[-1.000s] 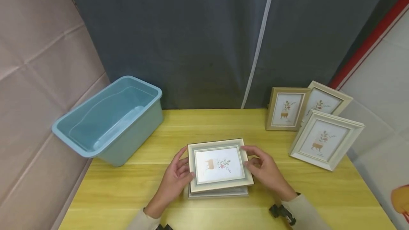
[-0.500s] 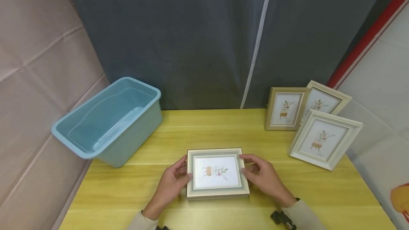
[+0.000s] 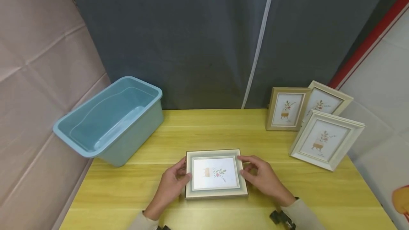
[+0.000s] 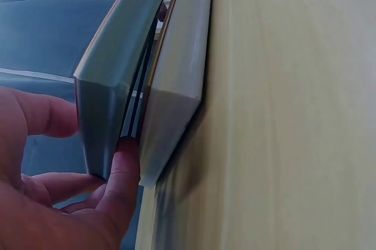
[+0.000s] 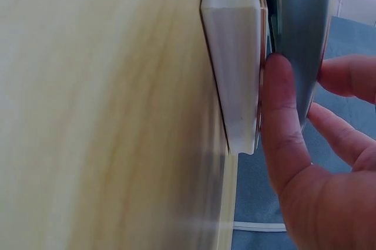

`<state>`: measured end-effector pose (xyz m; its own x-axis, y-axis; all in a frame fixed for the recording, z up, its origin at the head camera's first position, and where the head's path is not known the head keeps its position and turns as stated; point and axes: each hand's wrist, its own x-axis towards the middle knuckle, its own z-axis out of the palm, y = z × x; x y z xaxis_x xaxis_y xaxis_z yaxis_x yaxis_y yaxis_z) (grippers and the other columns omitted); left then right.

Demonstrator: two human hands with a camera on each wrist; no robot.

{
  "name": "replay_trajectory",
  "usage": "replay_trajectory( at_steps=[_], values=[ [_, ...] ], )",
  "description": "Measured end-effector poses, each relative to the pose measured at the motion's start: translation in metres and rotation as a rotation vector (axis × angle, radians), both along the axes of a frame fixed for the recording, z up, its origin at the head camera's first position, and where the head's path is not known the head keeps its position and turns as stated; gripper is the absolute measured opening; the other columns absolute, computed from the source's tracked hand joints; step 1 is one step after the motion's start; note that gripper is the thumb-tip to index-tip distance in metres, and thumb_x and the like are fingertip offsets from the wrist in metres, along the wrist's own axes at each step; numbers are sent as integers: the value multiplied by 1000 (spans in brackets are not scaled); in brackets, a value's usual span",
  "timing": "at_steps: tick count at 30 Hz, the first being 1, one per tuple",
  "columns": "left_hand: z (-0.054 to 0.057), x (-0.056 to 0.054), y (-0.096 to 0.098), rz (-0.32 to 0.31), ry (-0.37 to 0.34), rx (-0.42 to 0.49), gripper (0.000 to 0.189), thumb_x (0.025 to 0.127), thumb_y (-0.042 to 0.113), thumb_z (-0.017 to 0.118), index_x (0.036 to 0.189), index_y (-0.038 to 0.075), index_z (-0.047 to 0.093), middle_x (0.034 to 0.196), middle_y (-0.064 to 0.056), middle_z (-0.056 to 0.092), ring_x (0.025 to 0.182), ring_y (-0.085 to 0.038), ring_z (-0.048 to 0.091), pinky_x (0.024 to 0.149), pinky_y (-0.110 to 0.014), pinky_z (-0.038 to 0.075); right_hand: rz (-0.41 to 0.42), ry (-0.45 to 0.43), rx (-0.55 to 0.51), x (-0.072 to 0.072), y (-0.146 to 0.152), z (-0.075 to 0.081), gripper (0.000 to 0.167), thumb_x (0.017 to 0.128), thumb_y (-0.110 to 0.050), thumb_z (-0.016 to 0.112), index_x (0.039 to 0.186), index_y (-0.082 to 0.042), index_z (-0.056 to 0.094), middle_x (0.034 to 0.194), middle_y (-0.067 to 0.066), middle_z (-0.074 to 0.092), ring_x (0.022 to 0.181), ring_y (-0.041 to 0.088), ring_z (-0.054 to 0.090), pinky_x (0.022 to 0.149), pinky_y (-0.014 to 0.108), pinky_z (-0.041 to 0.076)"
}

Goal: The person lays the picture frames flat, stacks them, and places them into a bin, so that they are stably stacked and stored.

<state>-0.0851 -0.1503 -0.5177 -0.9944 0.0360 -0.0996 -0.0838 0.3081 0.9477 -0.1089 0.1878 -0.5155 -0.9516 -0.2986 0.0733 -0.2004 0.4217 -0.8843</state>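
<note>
A pale picture frame [image 3: 215, 173] with a grey-green inner border lies face up between the hands, its plant-pot print turned sideways. My left hand [image 3: 169, 186] pinches its left edge between thumb and fingers. On the opposite edge, my right hand [image 3: 264, 180] grips it the same way. Beneath is a second, whitish frame [image 4: 173, 85] resting on the table, almost wholly hidden in the head view. Both wrist views show a narrow gap between the two frames, with a fingertip [image 5: 278, 68] of the right hand reaching into it under the upper frame.
A blue plastic tub [image 3: 138, 125] stands at the back left of the wooden table [image 3: 204, 127]. On the right stand a tan frame [image 3: 271, 111], a cream frame [image 3: 343, 104] behind it and a white frame [image 3: 348, 144] in front. A dark curtain [image 3: 179, 45] backs the table.
Both hands have lowered the upper picture frame and drawn it nearer; it now covers the lower one, whose front edge showed before. Its tilt has lessened. The tub and standing frames have not moved.
</note>
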Motion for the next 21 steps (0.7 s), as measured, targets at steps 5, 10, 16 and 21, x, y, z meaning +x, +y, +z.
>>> replay_trajectory(
  at_steps=[5,10,16,21],
  values=[
    [2,0,1,-12,9,-86,64,96,16,75,155,6,53,124,-10,75,106,-19,70,83,-24,60,-5,3,26,-1,1,0,46,94,-9,79,138,-12,69,122,11,71,89,11,68,62,25,58],
    [0,-1,1,-15,17,-141,60,95,17,77,150,5,57,122,-9,75,102,-17,68,79,-22,59,-2,2,52,-1,3,0,46,93,-7,79,138,-11,69,123,12,70,87,10,67,60,25,58],
    [-3,-2,0,-17,24,-147,59,95,17,78,149,4,59,123,-9,72,104,-18,68,81,-22,61,40,-2,66,-2,6,0,48,93,-11,80,139,-10,68,129,13,68,88,10,66,65,25,59],
    [-6,-2,-1,-27,-7,-122,61,97,20,77,152,9,56,133,-11,69,110,-23,69,81,-23,63,75,-1,96,-4,10,-1,49,94,-15,80,141,-9,67,133,14,66,89,9,65,65,24,59]
  ],
)
